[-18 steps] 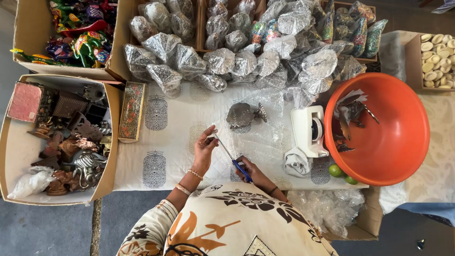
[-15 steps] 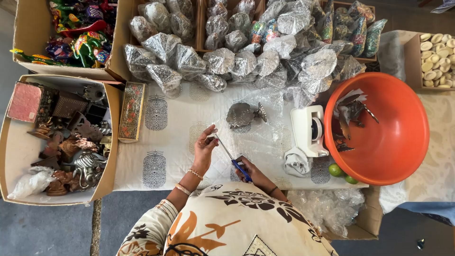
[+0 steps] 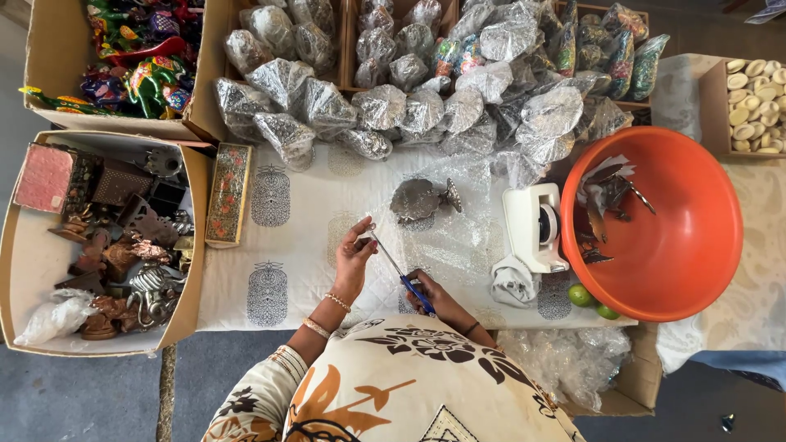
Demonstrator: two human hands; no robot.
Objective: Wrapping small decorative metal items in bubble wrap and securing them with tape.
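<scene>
Left hand (image 3: 354, 255) pinches the edge of the bubble wrap sheet (image 3: 446, 245) on the table; right hand (image 3: 438, 299) grips blue-handled scissors (image 3: 401, 274), blades at the wrap. Versus half a second earlier: posture unchanged, cut barely advancing. Metal turtle figure (image 3: 419, 199) lies on the wrap, uncovered.

You have one orange basin (image 3: 679, 254), two green limes (image 3: 591, 301), one pair of scissors (image 3: 403, 274), one metal turtle figure (image 3: 419, 199), one white tape dispenser (image 3: 534, 227), one painted long box (image 3: 228, 195), and two hands: left hand (image 3: 354, 255), right hand (image 3: 434, 296).
</scene>
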